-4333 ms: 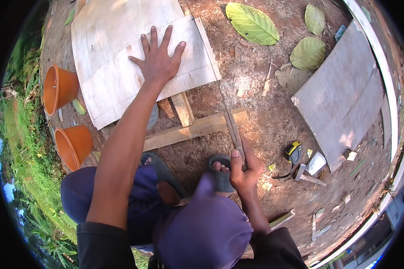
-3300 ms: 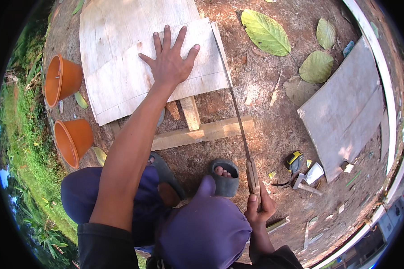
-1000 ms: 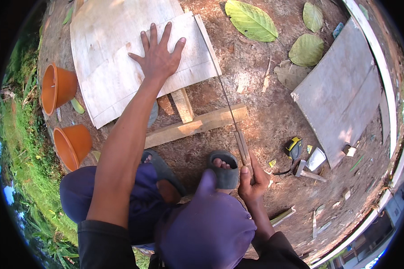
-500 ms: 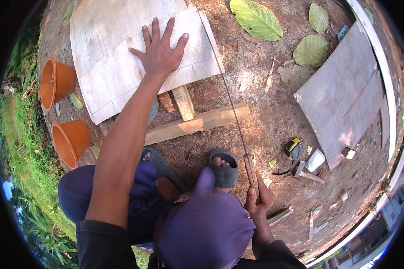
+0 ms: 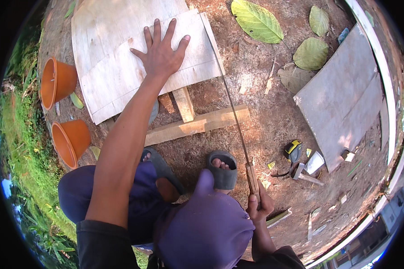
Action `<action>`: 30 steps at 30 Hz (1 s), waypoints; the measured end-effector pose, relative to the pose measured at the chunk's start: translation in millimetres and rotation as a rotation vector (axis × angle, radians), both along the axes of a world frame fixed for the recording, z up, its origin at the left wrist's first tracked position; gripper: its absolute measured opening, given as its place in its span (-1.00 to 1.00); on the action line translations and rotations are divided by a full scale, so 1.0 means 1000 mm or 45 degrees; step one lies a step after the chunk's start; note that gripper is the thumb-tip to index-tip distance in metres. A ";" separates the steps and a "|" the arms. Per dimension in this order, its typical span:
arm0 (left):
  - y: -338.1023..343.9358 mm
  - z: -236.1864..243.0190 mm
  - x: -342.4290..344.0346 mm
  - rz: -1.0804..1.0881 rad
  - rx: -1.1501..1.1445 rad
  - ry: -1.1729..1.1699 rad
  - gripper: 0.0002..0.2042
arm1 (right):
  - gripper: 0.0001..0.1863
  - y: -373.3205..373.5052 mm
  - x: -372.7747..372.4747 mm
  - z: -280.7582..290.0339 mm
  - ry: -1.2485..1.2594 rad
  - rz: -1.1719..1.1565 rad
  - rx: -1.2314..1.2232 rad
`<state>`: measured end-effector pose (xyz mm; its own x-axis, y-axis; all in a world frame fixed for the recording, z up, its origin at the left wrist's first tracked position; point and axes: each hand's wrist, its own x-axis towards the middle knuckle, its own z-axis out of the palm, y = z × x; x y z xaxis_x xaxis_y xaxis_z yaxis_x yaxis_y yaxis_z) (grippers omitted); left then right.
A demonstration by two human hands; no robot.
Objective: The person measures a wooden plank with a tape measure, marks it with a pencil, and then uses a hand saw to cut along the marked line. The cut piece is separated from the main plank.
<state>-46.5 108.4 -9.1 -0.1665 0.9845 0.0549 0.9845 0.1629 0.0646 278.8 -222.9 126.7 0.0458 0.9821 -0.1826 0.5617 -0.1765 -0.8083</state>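
Note:
My left hand [image 5: 163, 56] lies flat with spread fingers on a pale plywood sheet [image 5: 116, 67], pressing its upper face. In my right hand [image 5: 261, 205] is the wooden handle of a handsaw [image 5: 234, 110], its thin blade seen edge-on. The blade runs up and away to the near right corner of the plywood, in a cut that parts a narrow strip [image 5: 212, 42] from the sheet. Pencil-like lines cross the sheet near its edge. Under it shows a wooden support, with a crosspiece [image 5: 197, 126] lying nearer to me.
Two orange pots [image 5: 72, 141] lie tipped at the left. At the right are a grey board [image 5: 341, 94], a tape measure [image 5: 293, 150] and a hammer [image 5: 307, 175]. Large leaves [image 5: 257, 21] lie on the dirt ahead. My sandalled feet [image 5: 222, 170] are just this side of the crosspiece.
My right hand has drawn the saw slightly back toward me, its handle now lower. The left hand stays flat on the plywood.

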 end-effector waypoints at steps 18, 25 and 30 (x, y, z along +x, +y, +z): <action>0.005 0.013 0.007 0.062 -0.112 -0.050 -0.25 | -0.47 -0.010 -0.008 -0.021 0.060 0.036 -0.049; 0.015 0.015 -0.011 0.050 -0.003 -0.132 -0.17 | -0.51 0.033 -0.031 -0.008 0.260 -0.116 0.027; 0.000 0.027 0.023 0.180 -0.167 -0.176 -0.15 | -0.51 0.036 -0.033 0.006 0.282 -0.125 0.029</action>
<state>-23.5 108.5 18.3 -0.3005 0.9480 -0.1047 0.9346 0.3146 0.1662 246.0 -187.3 132.4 0.1023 0.9789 -0.1767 0.3511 -0.2018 -0.9144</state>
